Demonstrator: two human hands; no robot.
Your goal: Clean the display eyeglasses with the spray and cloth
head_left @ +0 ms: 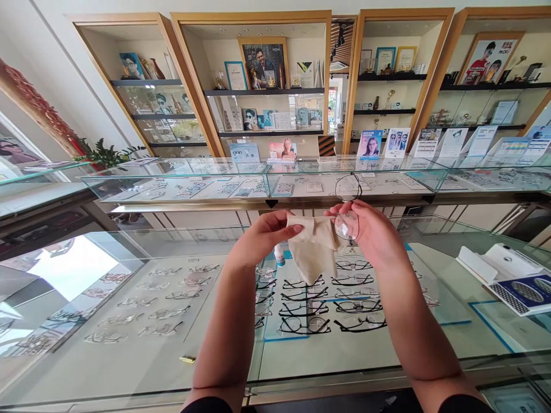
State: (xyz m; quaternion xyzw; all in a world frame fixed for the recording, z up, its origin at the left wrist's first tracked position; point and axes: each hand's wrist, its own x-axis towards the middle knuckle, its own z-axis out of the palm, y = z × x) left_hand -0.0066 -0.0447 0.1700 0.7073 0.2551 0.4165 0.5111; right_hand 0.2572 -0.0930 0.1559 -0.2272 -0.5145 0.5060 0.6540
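Note:
My left hand (271, 232) pinches a beige cleaning cloth (312, 255) between thumb and fingers, and the cloth hangs down over the counter. A pair of thin-rimmed eyeglasses (348, 188) is in my right hand (372, 226), turned so that one lens stands above the other. The lower lens lies in front of my right fingers, close to the cloth's right edge; whether they touch I cannot tell. Behind the cloth stands a small white bottle (279, 254) with a blue label. Below both hands, rows of dark-framed glasses (305, 308) lie in the display case.
A glass display counter (275, 373) spans the front. At its right lie an open white box (499, 264) and a blue patterned card (523, 291). A small yellow object (187, 359) sits at the left. Another glass case (206, 169) runs across behind, with wooden shelves beyond.

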